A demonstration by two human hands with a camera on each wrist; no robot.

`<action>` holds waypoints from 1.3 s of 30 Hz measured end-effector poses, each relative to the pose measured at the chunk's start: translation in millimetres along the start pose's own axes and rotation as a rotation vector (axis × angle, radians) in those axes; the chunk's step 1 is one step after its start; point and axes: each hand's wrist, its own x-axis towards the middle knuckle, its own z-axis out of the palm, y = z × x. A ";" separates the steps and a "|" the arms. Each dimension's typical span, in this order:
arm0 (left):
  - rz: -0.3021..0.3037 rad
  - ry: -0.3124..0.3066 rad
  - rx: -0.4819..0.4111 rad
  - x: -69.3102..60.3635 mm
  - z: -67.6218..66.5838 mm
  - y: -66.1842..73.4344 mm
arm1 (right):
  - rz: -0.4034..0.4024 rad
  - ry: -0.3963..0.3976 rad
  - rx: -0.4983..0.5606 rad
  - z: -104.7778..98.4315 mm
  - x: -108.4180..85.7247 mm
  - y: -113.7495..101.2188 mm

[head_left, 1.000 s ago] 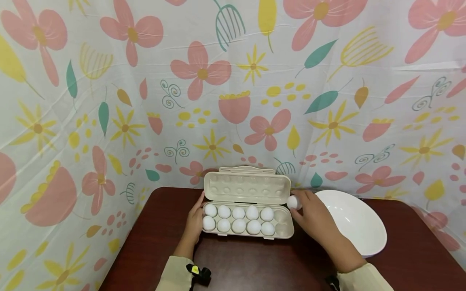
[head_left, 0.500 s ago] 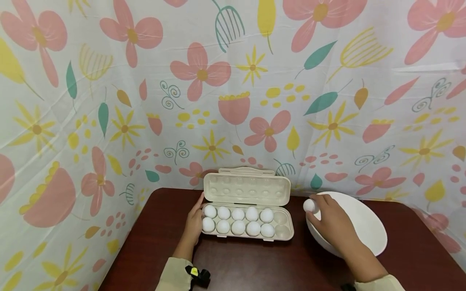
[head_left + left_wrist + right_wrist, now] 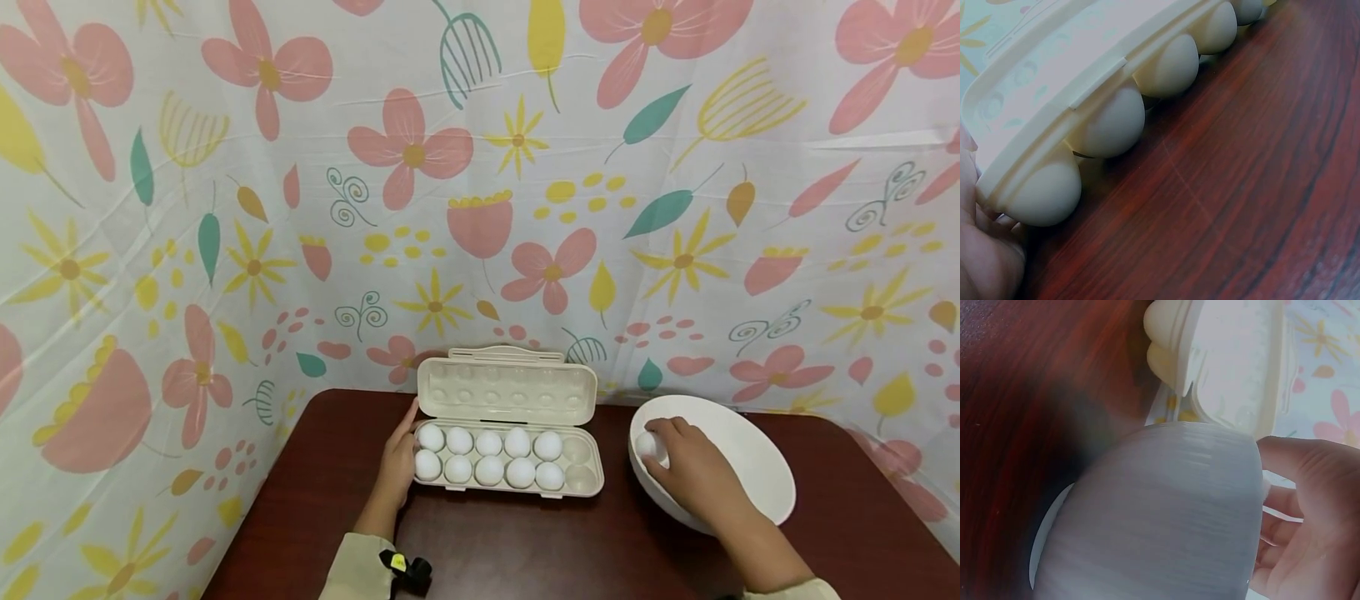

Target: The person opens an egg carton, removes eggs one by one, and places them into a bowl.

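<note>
The right hand (image 3: 701, 473) pinches an egg (image 3: 647, 446) in its fingers, within the white bowl (image 3: 757, 450) near its left wall; contact with the bowl is hidden; best lower it until it rests, then loosen softly; the left hand (image 3: 396, 461), visible finger straight, rests against the carton's end (image 3: 422, 386)

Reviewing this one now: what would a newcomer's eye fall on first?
Probably the loud floral backdrop, which fills the upper part of the head view. Below it, on the dark red table, an open egg carton holds ten white eggs, its two right-end cups empty. At the right, the person's right grip holds another egg at the left side of the white bowl.
</note>
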 end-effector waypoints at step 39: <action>-0.007 0.005 -0.006 -11.0 1.1 20.6 | 0.029 -0.189 0.005 16.8 -3.1 22.2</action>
